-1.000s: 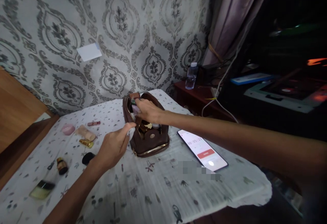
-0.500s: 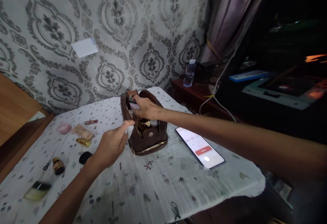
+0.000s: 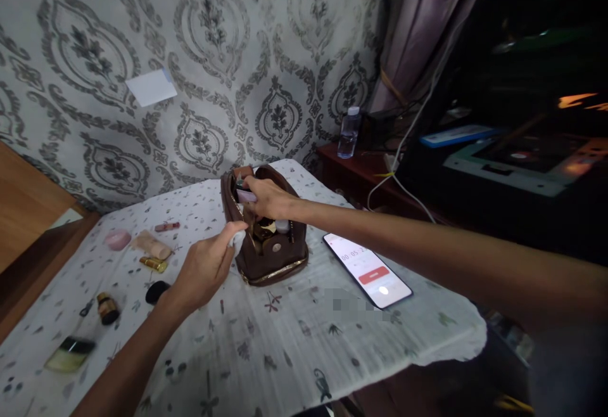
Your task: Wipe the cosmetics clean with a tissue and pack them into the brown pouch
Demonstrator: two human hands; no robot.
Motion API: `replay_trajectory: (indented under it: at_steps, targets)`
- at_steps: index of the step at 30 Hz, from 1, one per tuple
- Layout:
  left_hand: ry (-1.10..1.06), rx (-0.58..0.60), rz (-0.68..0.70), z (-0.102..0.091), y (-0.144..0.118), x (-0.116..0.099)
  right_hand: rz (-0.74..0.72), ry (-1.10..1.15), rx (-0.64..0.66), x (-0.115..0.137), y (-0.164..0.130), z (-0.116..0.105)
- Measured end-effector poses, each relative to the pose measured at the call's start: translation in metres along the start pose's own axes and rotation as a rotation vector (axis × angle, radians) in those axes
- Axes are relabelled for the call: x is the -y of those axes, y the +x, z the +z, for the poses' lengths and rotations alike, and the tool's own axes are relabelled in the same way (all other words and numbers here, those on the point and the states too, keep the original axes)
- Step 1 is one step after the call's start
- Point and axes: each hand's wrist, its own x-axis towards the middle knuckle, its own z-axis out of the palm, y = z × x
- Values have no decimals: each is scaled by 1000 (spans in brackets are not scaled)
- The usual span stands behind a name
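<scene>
Brown pouch (image 3: 273,249) is sitting open near the middle of the table (image 3: 294,353), which is wearing a white printed cloth; everything below is placed relative to the pouch.

Writing: only the phone (image 3: 367,269), lying just right of the pouch, is showing anything readable, timer digits starting 00:05 above a red button. A blurred patch is sitting on the cloth in front of the phone. No brand legible on the pouch or the cosmetics.

Far left of the pouch, nearest the table's front edge, a pale flat bottle with dark cap (image 3: 69,352) is lying down. Beyond it a small dark jar with gold band (image 3: 107,308), then a black oval piece (image 3: 157,291). Further back a pink round compact (image 3: 118,239), a beige tube (image 3: 152,245), a gold tube (image 3: 152,264) and a small pink stick (image 3: 166,226) are lying loose.

Left hand (image 3: 204,268) is pinching the pouch's left rim, with something white showing at the fingertips, fingers curled in a grasp.

Inside the pouch, gold-capped and white-capped items are standing packed together, not identifiable.

Right hand (image 3: 268,198) is reaching into the pouch's mouth from the right, gripping a small lilac item (image 3: 246,196) at the back end.

Behind and right of the pouch a clear water bottle (image 3: 348,132) is standing on a dark side table (image 3: 361,170).
</scene>
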Motion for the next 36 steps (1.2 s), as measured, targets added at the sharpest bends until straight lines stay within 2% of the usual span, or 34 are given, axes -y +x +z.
replay_trajectory:
  at_steps: [8, 11, 15, 17, 20, 24, 29, 36]
  targets:
    - [6, -5, 12, -2, -1, 2, 5, -107, 71, 7, -2, -13]
    - [1, -2, -5, -3, -3, 2, -93, -134, -53, 8, -12, -23]
    - [-32, -5, -13, -4, -4, 3, -247, -91, -276, 7, -47, -28]
    - [-56, -8, 3, -3, -4, 4, -291, -80, -263, 3, -69, -22]
    - [-78, -31, 37, -1, -4, 7, -305, -62, -170, -6, -100, -6]
    - [-70, -52, 63, 1, -4, 10, -306, -9, -139, -19, -128, 15]
    - [-47, -59, 97, 1, -3, 10, -354, 40, -148, -27, -144, 29]
    - [-17, -81, 145, 1, -1, 9, -421, 33, -149, -33, -151, 34]
